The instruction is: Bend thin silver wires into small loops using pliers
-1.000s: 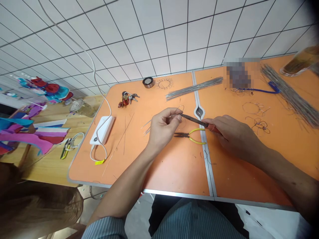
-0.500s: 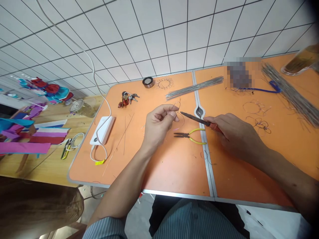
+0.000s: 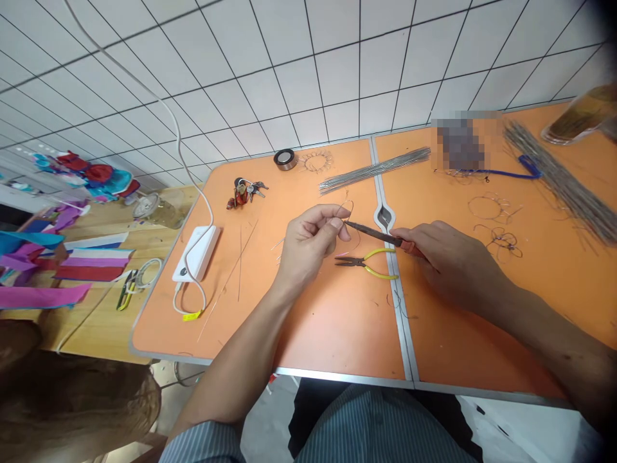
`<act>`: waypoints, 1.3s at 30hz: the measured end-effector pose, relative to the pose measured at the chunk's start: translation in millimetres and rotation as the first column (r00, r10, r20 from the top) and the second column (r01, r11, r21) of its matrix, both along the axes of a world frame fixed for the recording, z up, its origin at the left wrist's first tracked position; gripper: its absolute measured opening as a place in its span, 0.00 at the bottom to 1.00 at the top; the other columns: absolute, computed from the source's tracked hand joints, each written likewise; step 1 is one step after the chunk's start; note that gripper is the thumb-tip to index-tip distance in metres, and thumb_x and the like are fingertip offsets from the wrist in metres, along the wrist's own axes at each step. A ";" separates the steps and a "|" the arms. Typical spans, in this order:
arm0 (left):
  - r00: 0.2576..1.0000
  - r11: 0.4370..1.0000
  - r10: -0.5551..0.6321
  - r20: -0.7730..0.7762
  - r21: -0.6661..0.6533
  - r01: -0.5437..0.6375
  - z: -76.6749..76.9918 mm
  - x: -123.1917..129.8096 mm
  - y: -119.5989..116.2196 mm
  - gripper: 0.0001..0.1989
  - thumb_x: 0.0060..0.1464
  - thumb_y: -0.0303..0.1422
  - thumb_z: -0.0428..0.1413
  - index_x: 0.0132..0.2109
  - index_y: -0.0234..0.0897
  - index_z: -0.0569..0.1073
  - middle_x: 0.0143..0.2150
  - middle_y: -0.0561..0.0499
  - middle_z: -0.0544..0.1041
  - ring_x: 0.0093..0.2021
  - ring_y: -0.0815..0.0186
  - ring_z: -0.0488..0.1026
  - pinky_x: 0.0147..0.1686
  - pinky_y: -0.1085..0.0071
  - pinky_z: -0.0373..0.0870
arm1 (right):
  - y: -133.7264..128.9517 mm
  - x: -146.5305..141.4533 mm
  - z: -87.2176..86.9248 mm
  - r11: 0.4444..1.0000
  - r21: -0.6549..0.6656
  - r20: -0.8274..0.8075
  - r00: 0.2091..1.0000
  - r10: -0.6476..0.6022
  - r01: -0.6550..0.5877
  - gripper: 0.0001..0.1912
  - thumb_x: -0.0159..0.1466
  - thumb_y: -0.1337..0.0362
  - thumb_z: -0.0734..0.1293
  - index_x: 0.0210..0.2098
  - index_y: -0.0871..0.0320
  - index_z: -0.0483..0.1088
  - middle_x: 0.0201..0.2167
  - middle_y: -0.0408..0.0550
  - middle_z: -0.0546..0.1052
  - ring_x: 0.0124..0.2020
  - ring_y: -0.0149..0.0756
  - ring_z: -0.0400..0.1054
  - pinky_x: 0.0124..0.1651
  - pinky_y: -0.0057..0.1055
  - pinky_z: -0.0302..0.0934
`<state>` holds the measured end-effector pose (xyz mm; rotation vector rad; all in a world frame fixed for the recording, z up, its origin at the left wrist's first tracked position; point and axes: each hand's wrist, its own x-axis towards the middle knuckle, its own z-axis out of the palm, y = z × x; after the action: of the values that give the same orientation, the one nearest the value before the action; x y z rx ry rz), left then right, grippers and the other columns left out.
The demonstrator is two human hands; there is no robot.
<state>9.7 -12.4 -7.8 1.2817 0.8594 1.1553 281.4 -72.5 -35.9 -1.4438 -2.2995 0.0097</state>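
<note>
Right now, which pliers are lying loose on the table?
The yellow-handled long-nose pliers, lying on the orange table; the other pair, with red handles, is gripped in the right hand.

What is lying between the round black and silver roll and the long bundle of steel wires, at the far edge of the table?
In the head view, a small wire ring with spokes lies on the orange table, between the round roll and the steel wire bundle.

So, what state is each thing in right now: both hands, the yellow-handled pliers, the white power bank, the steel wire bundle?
Left hand: pinching thin bent wire loop.
Right hand: gripping orange-handled dark metal tool, tip beside left thumb.
Yellow-handled needle-nose pliers: lying on orange table, unheld, jaws closed.
White power bank: lying flat, white cable attached.
Straight steel wire bundle: lying loose on table.
</note>
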 end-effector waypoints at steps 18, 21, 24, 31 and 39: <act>1.000 1.000 0.001 -0.027 0.016 -0.001 2.1 -1.5 0.7 0.12 0.61 0.41 0.68 0.46 0.37 0.85 0.30 0.51 0.82 0.18 0.77 0.53 0.18 0.72 0.48 | 2.1 2.3 2.6 0.977 -0.209 -0.119 0.993 0.013 -0.038 0.21 0.83 0.55 0.55 0.60 0.49 0.77 0.44 0.50 0.84 0.45 0.46 0.76 0.40 0.38 0.64; 1.000 1.000 0.006 -0.030 0.013 -0.005 2.7 -1.5 0.7 0.13 0.60 0.41 0.68 0.46 0.37 0.85 0.30 0.51 0.81 0.18 0.77 0.52 0.18 0.72 0.47 | 2.8 2.5 4.4 0.964 -0.258 -0.152 0.988 0.031 -0.070 0.20 0.83 0.54 0.54 0.53 0.50 0.77 0.41 0.50 0.82 0.44 0.46 0.75 0.40 0.38 0.63; 1.000 1.000 0.000 -0.027 0.010 0.000 3.4 -1.8 0.3 0.13 0.60 0.41 0.69 0.45 0.37 0.84 0.29 0.51 0.81 0.18 0.77 0.51 0.18 0.72 0.46 | 2.8 2.1 6.4 0.953 -0.288 -0.178 0.983 0.039 -0.090 0.20 0.83 0.54 0.54 0.44 0.50 0.74 0.39 0.50 0.80 0.43 0.46 0.74 0.40 0.38 0.61; 0.999 1.000 -0.005 -0.042 -0.005 0.005 4.7 -3.0 0.4 0.12 0.60 0.40 0.68 0.46 0.37 0.84 0.30 0.51 0.81 0.18 0.77 0.50 0.18 0.72 0.45 | 1.5 -0.7 12.6 0.935 -0.342 -0.192 0.981 0.022 -0.088 0.20 0.82 0.53 0.55 0.36 0.51 0.67 0.34 0.47 0.77 0.38 0.43 0.71 0.36 0.37 0.58; 0.999 1.000 -0.010 -0.051 -0.027 0.009 5.4 -3.2 -0.5 0.12 0.60 0.40 0.68 0.45 0.37 0.84 0.29 0.51 0.81 0.18 0.77 0.49 0.18 0.72 0.45 | 1.0 0.2 5.7 0.935 -0.346 -0.202 0.979 0.003 -0.074 0.17 0.80 0.52 0.59 0.38 0.51 0.68 0.36 0.48 0.79 0.38 0.43 0.72 0.37 0.37 0.60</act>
<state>6.5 -13.0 -2.3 1.2970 0.9025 1.1042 281.6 -71.5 -30.2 -1.4838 -2.2357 0.5805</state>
